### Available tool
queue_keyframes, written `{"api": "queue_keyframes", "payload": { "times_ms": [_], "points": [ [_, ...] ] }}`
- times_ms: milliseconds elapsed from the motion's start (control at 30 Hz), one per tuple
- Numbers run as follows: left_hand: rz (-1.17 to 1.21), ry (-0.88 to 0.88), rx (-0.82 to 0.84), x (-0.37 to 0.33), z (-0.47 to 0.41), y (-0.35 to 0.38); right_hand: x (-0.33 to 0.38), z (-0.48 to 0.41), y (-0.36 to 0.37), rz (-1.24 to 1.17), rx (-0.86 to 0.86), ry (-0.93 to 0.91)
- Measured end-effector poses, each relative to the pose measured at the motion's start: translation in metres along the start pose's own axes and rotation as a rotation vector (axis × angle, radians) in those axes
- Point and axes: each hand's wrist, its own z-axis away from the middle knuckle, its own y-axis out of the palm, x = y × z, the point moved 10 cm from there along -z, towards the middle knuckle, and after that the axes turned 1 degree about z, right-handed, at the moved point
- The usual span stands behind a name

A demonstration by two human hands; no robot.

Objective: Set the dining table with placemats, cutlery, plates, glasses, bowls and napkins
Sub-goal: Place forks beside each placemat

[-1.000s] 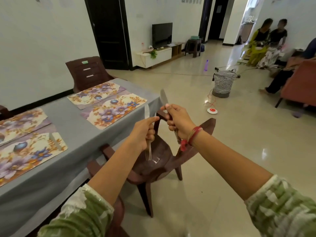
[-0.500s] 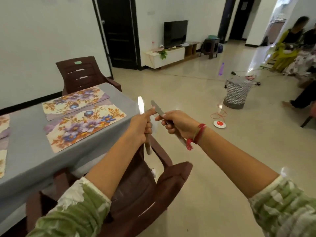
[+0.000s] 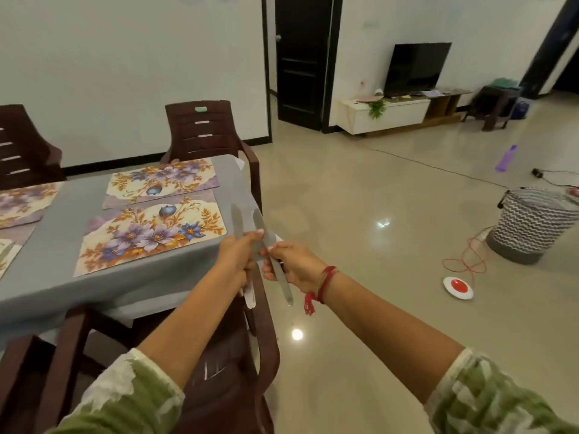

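Pointing blade-up, the left knife (image 3: 237, 221) and right knife (image 3: 283, 285) lean roughly parallel.

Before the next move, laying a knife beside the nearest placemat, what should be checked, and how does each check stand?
1. Left hand grips the left knife: ok.
2. Right hand grips the right knife: ok.
3. Knives clear of each other: cannot tell; they overlap between the hands.
4. Nearest floral placemat lies flat with nothing on it: ok.
5. Grey tablecloth bare between that placemat and the table end: ok.
6. Free reach over the brown chair below the arms: cannot tell.
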Motion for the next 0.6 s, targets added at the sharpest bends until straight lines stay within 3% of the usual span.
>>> {"api": "queue_keyframes", "payload": {
  "times_ms": [100,333,600],
  "points": [
    [0.007,0.011,-0.101,0.000,-0.039,-0.007,-0.006,-0.046,-0.017,0.191,0.027,0.038],
    [0.089,-0.075,-0.325,0.007,-0.135,-0.040,0.005,-0.164,0.011,0.470,0.286,0.074],
    [0.088,-0.093,-0.462,-0.016,-0.198,-0.078,0.027,-0.262,0.065,0.423,0.477,0.068]
  ]
}}
